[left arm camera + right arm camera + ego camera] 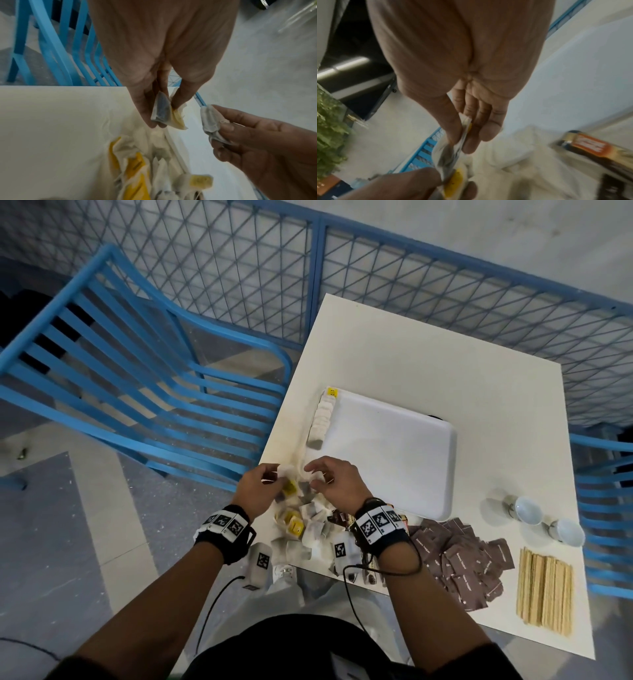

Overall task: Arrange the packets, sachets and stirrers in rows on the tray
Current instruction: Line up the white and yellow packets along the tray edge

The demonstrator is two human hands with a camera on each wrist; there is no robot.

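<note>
Head view is showing my left hand and right hand hovering together at the centre of the frame, over a pile of tea bags on the near left part of the white desk. In the left wrist view my left fingers are pinching one tea bag with a yellow tag, while my right fingers are clamping on a second tea bag just beside it, the two bags apart. A white tray is lying right of centre, with a row of tea bags running along its left edge. Brown sachets are lying scattered at the lower right, wooden stirrers are lying in a bundle just beside them, and two white cups are lying above those.
</note>
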